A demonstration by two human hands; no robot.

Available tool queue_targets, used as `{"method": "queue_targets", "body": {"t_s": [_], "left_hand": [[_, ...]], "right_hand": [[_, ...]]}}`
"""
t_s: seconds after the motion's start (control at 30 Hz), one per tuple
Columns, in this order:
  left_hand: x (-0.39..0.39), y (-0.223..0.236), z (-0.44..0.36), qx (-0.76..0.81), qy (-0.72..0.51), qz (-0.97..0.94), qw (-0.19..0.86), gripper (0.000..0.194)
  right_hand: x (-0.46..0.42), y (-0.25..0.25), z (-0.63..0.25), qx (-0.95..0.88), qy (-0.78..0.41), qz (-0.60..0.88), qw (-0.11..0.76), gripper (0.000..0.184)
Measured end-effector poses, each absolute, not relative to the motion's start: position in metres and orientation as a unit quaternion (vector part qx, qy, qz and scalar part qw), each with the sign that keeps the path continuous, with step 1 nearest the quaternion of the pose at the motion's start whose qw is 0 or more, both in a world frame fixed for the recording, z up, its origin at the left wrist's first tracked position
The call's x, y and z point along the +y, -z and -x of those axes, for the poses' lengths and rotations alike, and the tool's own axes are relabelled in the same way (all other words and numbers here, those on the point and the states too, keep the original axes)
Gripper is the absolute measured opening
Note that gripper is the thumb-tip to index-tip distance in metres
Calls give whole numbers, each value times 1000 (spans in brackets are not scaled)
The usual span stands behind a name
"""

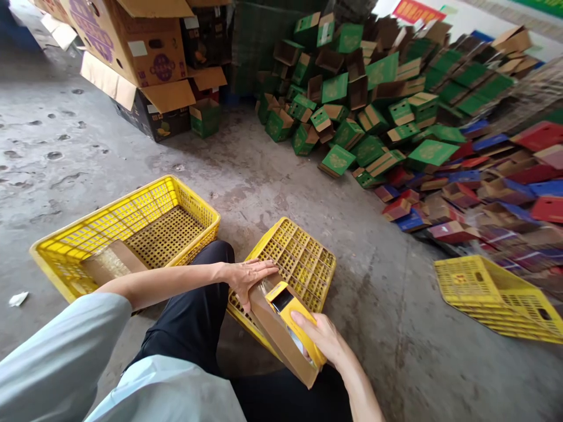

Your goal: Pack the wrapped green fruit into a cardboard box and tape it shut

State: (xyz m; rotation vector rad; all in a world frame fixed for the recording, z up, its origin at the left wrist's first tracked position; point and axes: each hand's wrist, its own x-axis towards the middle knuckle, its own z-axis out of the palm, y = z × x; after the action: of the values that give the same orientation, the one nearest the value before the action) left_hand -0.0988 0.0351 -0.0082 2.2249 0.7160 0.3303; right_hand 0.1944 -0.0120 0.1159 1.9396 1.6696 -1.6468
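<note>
A long brown cardboard box (281, 335) lies slanted over an upturned yellow crate (303, 264) in front of me. My left hand (247, 280) clasps the box's far end, thumb down the near side and fingers stretched across the end. A strip of clear tape (264, 286) shows beside that hand. My right hand (323, 337) is closed around a yellow tape dispenser (281, 299) with a dark window, held along the top of the box. The palm side of the right hand is hidden.
On the left, a yellow crate (125, 205) holds another taped cardboard box (116, 261). Nested yellow crates (497, 299) lie at right. Green cartons (336, 158) and red and blue cartons (453, 231) are heaped behind. Large cartons (152, 58) are stacked at the back left.
</note>
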Motion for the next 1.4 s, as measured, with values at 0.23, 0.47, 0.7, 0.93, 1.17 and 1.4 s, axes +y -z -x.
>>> {"method": "queue_targets", "body": {"t_s": [0.23,0.47,0.7,0.93,1.17,1.4], "left_hand": [[34,4,98,281,-126,-885,348,147],[37,5,103,277,-130,-890,337,142],[38,3,100,286,-108,-886,347,134],[37,-1,97,274,-113,-890,347,131],[38,2,96,271,-122,-888,350,133],[36,3,96,270,-124,-890,347,133]], "right_hand": [[-4,-120,-183,554,544,-626,72,51],[-4,-124,-184,553,551,-621,72,54],[-18,-131,-193,558,559,-612,45,55],[-26,-141,-200,553,549,-624,61,52],[-26,-135,-208,556,544,-624,70,53],[-20,-124,-209,546,559,-621,63,52]]}}
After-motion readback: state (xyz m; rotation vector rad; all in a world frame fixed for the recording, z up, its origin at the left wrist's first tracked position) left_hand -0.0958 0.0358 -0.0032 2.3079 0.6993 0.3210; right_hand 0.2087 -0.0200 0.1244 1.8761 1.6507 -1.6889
